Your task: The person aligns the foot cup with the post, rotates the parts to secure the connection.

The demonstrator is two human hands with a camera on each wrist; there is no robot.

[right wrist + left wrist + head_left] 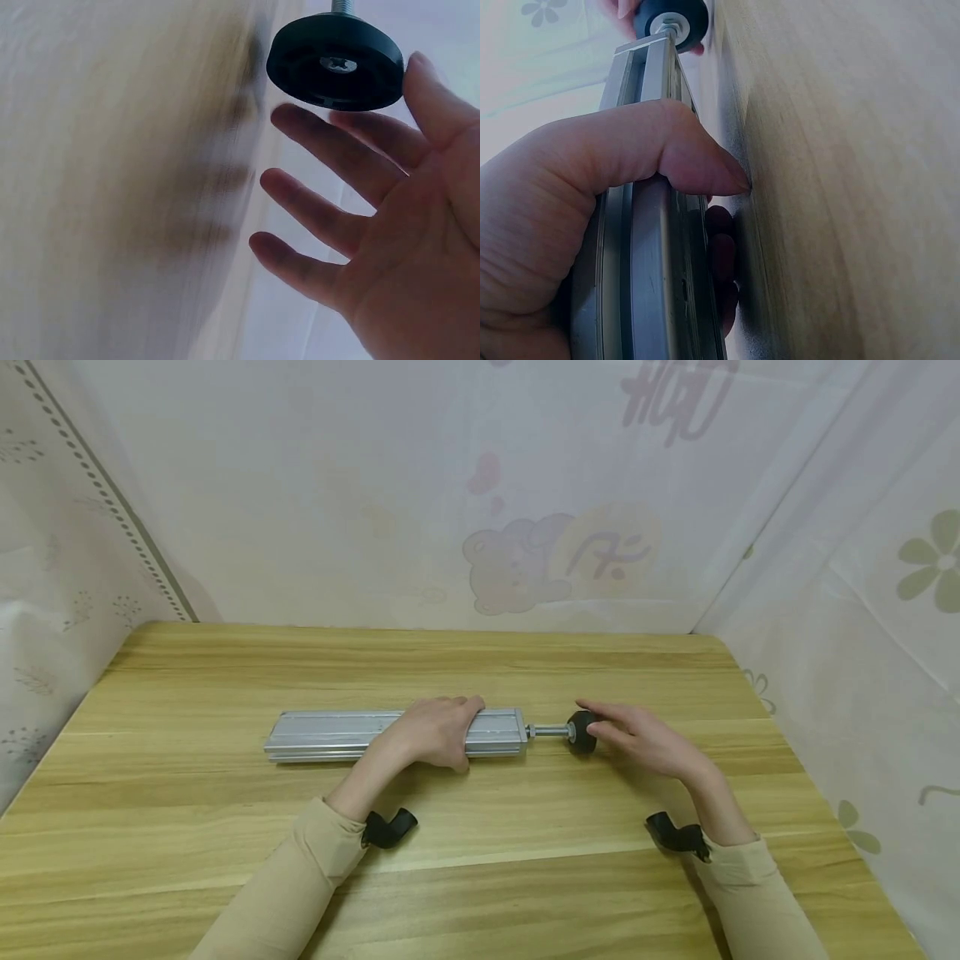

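Observation:
A length of silver aluminium extrusion profile point(322, 733) lies across the tabletop. My left hand point(435, 732) grips it from above near its right end, thumb bent over the near side and fingertips point(721, 259) showing at the far side. From that end sticks out a threaded rod point(551, 731) with a round black levelling foot point(581, 732). Beside the foot is my right hand point(645, 739), its fingers spread and loosely extended. In the right wrist view the thumb tip is right at the rim of the levelling foot point(335, 64), whose underside shows a cross-head screw.
The wood-grain table point(480, 902) ends at a pale printed curtain point(337, 527) behind, with more fabric at both sides. A black curved wrist mount point(390, 829) juts from the left sleeve and a similar mount point(675, 835) from the right one.

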